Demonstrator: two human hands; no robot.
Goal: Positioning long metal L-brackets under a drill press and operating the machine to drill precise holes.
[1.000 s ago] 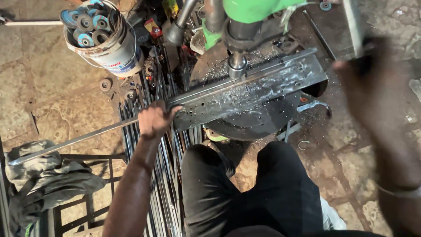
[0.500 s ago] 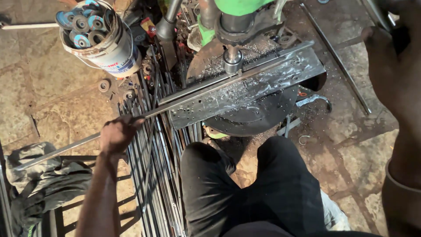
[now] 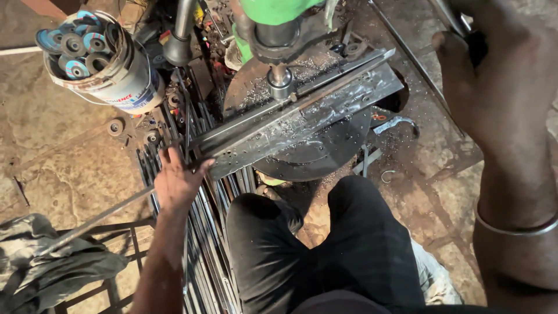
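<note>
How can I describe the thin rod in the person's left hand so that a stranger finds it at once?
Start at the green drill press and its round table. A flat steel plate lies across it; the thin rod runs along its near edge and out lower-left, through the left hand. Unlike the bundled rods on the floor, it lies alone, slanted across them.

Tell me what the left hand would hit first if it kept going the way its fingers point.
The left hand grips a long steel bar and points up-right along it. Going on, it would likely first meet the near end of the angle-iron piece on the drill table, though depth is unclear.
</note>
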